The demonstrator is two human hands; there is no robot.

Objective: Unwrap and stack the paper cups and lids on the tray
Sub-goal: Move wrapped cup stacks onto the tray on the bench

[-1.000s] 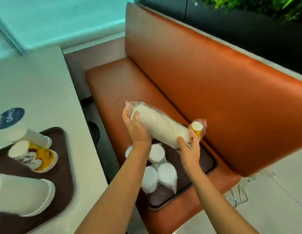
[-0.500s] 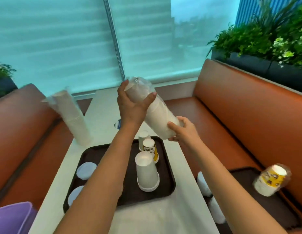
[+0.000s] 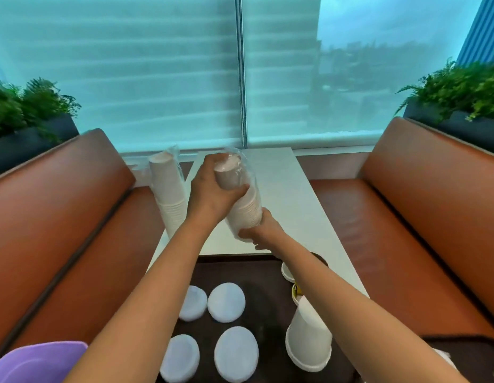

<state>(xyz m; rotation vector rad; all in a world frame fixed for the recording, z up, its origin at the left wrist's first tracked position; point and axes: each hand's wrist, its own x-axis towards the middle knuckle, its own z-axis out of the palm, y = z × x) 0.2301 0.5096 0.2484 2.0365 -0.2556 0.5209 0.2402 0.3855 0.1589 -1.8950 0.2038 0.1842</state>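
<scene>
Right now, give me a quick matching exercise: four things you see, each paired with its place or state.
Things:
1. wrapped cups
2. lids
3. bin
4. second sleeve

Places:
A. flat on the tray
B. bottom left corner
C. left of the left hand
D. gripped by both hands, the right hand lower

Pairs: 1-D, 2-A, 3-B, 4-C

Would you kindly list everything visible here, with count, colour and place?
wrapped cup sleeve: one, white in clear plastic, held above the table
second cup sleeve: one, white, at the table's left edge
lid stacks: four, white, on the tray
upturned cup stack: one, white, tray's right side
tray: one, dark brown, near end of the table
table: one, white, centre
benches: two, orange-brown, either side
tub: one, purple, bottom left
left hand: grips the sleeve's top
right hand: holds its lower end
</scene>
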